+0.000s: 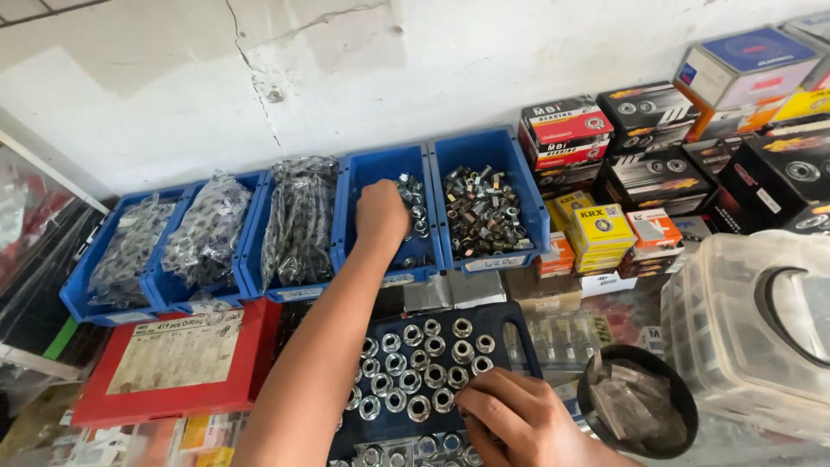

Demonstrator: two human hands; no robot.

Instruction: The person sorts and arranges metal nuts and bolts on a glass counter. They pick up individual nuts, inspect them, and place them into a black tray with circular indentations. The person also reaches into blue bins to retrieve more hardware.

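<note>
Left hand [381,212], arm stretched forward, dips with fingers curled together into a blue plastic bin [385,216] of shiny metal nuts [413,207], though what it clasps is hidden, while the right hand [519,419] pinches bright ringed nuts [415,376] ranked on a dark blue tray [497,333] nearer the body.

Bright, even daylight; soft shadows, sharp centre, slight wide-angle stretch at edges.

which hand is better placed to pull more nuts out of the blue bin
The left hand: it is already inside the blue bin, on the loose nuts. The right hand is low down at the rows of nuts on the dark blue tray.
</note>
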